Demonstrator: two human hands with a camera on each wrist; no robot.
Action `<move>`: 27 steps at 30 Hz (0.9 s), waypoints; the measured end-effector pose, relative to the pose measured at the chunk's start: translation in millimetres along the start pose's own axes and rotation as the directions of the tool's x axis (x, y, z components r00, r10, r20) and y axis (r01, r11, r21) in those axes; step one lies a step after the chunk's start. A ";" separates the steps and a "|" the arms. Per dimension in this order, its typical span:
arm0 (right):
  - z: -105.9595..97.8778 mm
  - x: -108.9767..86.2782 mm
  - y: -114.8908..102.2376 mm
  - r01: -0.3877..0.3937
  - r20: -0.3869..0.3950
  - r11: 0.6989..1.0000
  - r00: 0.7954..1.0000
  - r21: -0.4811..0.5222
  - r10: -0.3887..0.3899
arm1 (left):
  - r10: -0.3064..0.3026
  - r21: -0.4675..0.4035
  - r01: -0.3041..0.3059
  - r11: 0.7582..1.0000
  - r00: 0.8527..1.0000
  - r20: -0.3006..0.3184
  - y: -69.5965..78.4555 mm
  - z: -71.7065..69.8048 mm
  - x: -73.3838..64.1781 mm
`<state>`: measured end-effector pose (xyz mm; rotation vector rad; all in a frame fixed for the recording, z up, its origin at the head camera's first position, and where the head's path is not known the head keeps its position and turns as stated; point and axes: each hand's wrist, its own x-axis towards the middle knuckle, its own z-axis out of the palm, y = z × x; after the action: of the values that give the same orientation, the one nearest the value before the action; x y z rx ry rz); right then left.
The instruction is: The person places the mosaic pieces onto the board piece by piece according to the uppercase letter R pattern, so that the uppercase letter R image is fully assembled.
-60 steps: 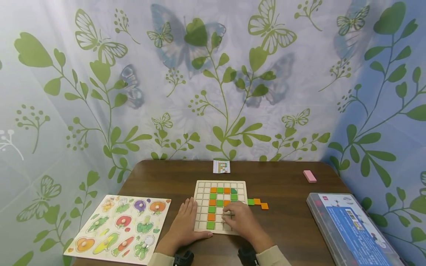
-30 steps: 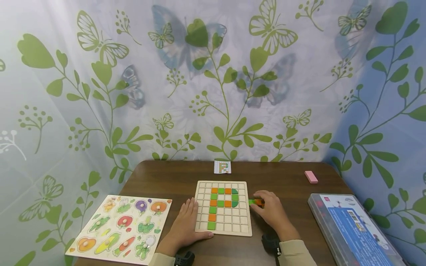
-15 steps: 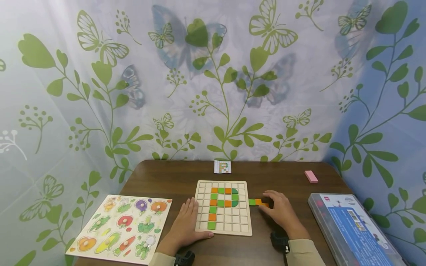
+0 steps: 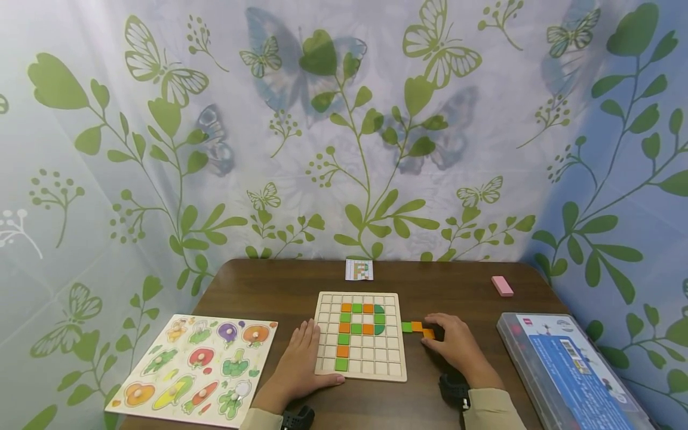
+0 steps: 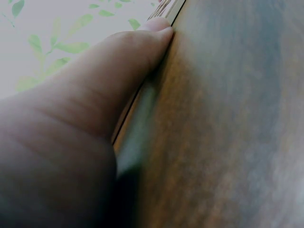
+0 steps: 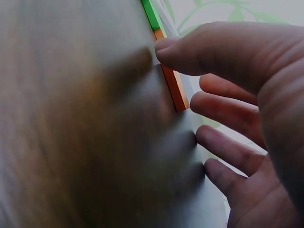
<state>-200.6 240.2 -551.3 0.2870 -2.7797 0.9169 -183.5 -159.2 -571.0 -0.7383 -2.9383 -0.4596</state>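
Note:
My left hand point(image 4: 298, 364) rests flat against the left and near edges of a wooden grid board point(image 4: 376, 364), thumb along the front edge. Orange and green square tiles and two dark green rounded tiles form a P shape on the grid. Right of the board, my right hand point(image 4: 454, 341) curves its thumb and fingers around the outermost orange tile point(image 4: 428, 334). The right wrist view has the thumb point(image 6: 190, 52) at the tile's near side and the fingers beyond it. A green tile point(image 4: 407, 327) and another orange tile point(image 4: 416, 326) lie in line with it.
A small pattern card point(image 4: 359, 270) lies behind the board. A vegetable knob puzzle point(image 4: 183, 374) sits to the left. At right are a pink block point(image 4: 502, 286) and a clear plastic case point(image 4: 570, 364) with a blue label on the brown table point(image 4: 279, 280).
My right hand left the board, where a rounded tile now sits at the lower right of the loop. It moved right to the loose tiles and onto the outermost orange one. My left hand stayed put.

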 end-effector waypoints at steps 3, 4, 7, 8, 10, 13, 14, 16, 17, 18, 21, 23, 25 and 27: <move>-1.2 0.6 -0.3 -0.002 0.012 1.000 1.000 0.004 0.002 | -0.002 -0.003 0.002 1.000 1.000 -0.003 0.0 -0.1 -0.3; -1.6 0.9 -0.2 0.001 0.014 1.000 1.000 0.003 -0.001 | -0.003 -0.004 0.003 1.000 1.000 -0.003 0.0 -0.2 -0.4; -2.9 1.5 0.0 0.011 0.011 1.000 1.000 0.009 -0.011 | -0.004 -0.006 0.004 1.000 1.000 -0.005 0.1 -0.9 -0.2; -3.3 1.5 0.1 0.013 0.010 1.000 1.000 0.012 -0.013 | -0.005 -0.009 0.005 1.000 1.000 -0.004 0.2 -1.2 -0.2; -3.6 0.9 0.5 0.011 0.010 1.000 1.000 0.014 -0.011 | -0.005 -0.009 0.005 1.000 1.000 0.002 0.4 -1.9 -0.2; -3.2 -0.8 1.1 0.001 0.012 1.000 1.000 0.017 -0.001 | -0.005 -0.010 0.005 1.000 1.000 0.012 0.8 -2.8 -0.3; -3.0 -1.4 1.0 -0.001 0.012 1.000 1.000 0.020 0.001 | -0.003 -0.010 0.004 1.000 1.000 0.014 0.8 -3.0 -0.2; -2.3 -2.3 1.2 -0.002 0.007 1.000 1.000 0.022 0.001 | -0.001 -0.006 0.001 1.000 1.000 0.017 0.9 -3.4 -0.1; -2.0 -2.7 1.2 0.002 0.005 1.000 1.000 0.024 -0.002 | 0.000 -0.005 0.000 1.000 1.000 0.017 1.0 -3.4 -0.1; -1.7 -2.8 1.1 0.003 0.003 1.000 1.000 0.024 -0.003 | 0.001 -0.005 -0.001 1.000 1.000 0.015 1.0 -3.4 -0.2; -1.3 -2.7 1.4 0.008 -0.004 1.000 1.000 0.018 -0.008 | 0.005 -0.008 -0.005 1.000 1.000 0.008 1.0 -3.8 -0.6; -1.2 -2.7 1.5 0.007 -0.004 1.000 1.000 0.012 -0.006 | 0.006 -0.009 -0.006 1.000 1.000 0.006 1.1 -3.6 -0.7; -1.2 -2.8 1.7 0.005 -0.001 1.000 1.000 0.006 -0.005 | 0.010 -0.010 -0.009 1.000 1.000 0.002 1.0 -3.4 -0.7; -1.1 -2.6 1.8 0.002 -0.002 1.000 1.000 0.006 -0.002 | 0.005 -0.006 -0.005 1.000 1.000 0.006 1.1 -3.0 -0.4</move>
<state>-198.3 242.5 -552.1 0.2898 -2.7751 0.9241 -182.6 -159.4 -568.0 -0.7487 -2.9415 -0.4664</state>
